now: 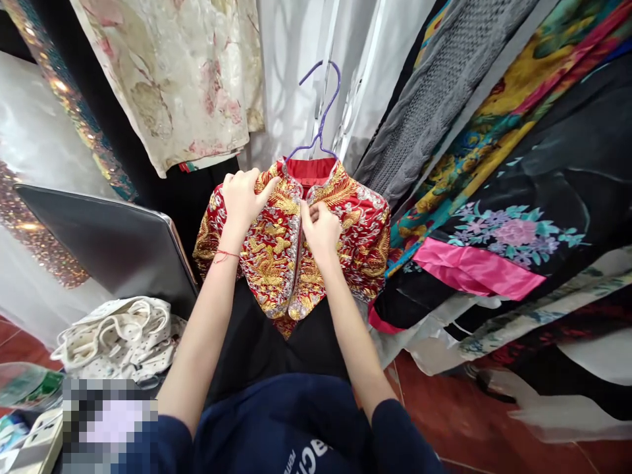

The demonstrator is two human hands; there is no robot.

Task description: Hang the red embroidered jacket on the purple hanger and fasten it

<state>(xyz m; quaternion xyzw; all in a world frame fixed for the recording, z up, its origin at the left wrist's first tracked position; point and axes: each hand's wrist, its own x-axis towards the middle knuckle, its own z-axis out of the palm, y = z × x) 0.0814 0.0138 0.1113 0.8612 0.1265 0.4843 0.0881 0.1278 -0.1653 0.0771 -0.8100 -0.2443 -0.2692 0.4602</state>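
Observation:
A red jacket (269,257) with dense gold and silver embroidery hangs on a purple wire hanger (323,122), whose hook points up. My left hand (243,197) grips the shoulder on the left side, its fingers over the top and its thumb toward the collar. Just below the collar, my right hand (322,227) pinches the edge of the front opening, thumb and fingers together. The two front panels meet loosely down the middle, and their lower corners come to points over something black.
Floral cloth (197,79) hangs at the upper left. Several garments, including a grey cable knit (444,85), hang on the right. A dark laptop-like panel (108,240) stands left, behind a heap of dotted white cloth (118,336). Red floor tiles (434,415) show below.

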